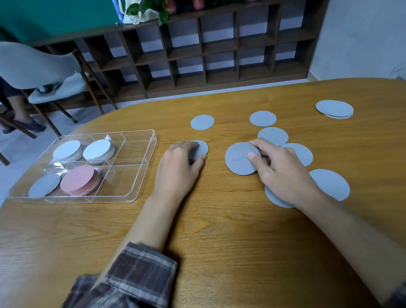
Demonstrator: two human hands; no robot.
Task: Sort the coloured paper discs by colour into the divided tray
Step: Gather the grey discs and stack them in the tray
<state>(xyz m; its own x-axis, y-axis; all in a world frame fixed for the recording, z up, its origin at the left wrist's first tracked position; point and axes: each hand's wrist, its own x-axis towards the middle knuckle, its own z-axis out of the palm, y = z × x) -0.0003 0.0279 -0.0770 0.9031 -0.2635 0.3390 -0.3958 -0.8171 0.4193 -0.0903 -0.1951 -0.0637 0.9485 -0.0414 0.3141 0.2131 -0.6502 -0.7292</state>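
Your left hand lies palm down on the oval wooden desk, its grip closed over the near edge of a small grey paper disc, which lies flat on the desk just right of the clear plastic divided tray. Your right hand has its grip clamped on a larger grey paper disc, thumb on top and fingers beneath, with the disc tilted up off the surface. Beneath and around that hand lie more loose grey discs, some overlapping: one beyond the knuckles, one under the wrist, one at the right. Two single discs lie farther back, and a small stack sits well apart at the far right. In the tray, two far compartments hold white disc stacks; a near compartment holds a pink stack; beside it a grey disc leans tilted
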